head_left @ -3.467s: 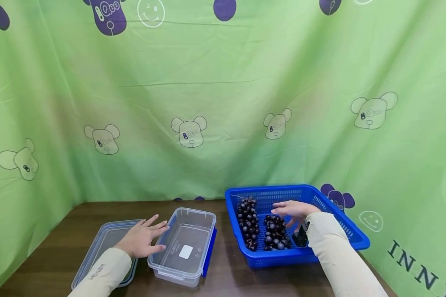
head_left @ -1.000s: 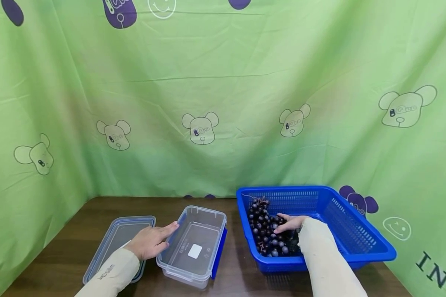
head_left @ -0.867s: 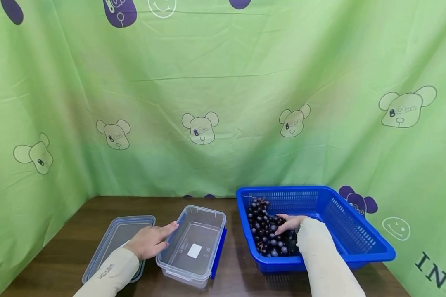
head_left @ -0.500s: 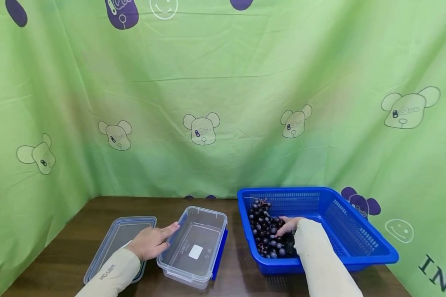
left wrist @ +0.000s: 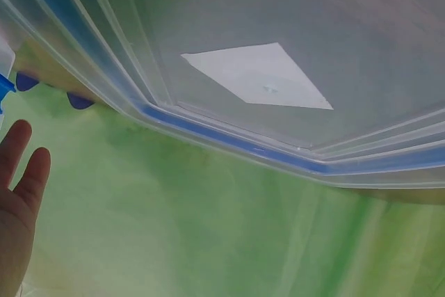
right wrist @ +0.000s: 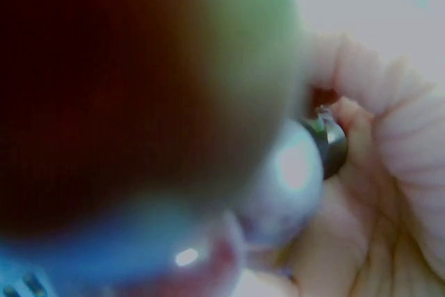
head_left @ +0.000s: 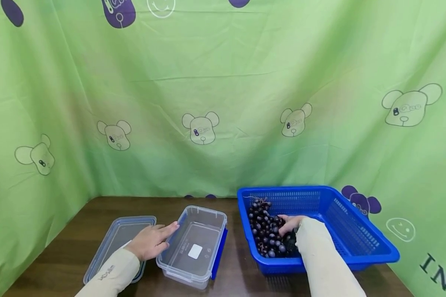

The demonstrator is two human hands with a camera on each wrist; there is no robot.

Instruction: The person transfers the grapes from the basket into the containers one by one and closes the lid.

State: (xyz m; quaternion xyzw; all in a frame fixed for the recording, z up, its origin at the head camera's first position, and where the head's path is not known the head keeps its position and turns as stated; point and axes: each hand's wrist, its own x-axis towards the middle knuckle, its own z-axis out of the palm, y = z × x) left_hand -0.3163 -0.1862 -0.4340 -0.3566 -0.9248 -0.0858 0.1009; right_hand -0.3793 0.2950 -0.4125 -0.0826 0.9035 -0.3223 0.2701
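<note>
In the head view my right hand (head_left: 290,224) is down inside the blue plastic basket (head_left: 357,231). It grips a bunch of dark grapes (head_left: 276,247); the right wrist view shows curled fingers (right wrist: 410,130) around a shiny grape (right wrist: 285,179), partly blurred. Another bunch of grapes (head_left: 259,218) lies against it along the basket's left side. My left hand (head_left: 148,242) has its fingers extended, with fingertips right at the left rim of a clear plastic box (head_left: 193,231). Nothing lies in that box. Beneath the left wrist is a clear lid (head_left: 109,243) with a blue seal.
The box has a blue side clip (head_left: 219,253) folded down on its right. Brown wooden tabletop (head_left: 232,264) shows between box and basket. A green printed cloth (head_left: 223,95) hangs behind and at both sides of the table.
Since the earliest frame my right hand has lowered onto the nearer bunch, which now sits against the other one. My left fingers have drawn together at the box rim. The view has shifted slightly.
</note>
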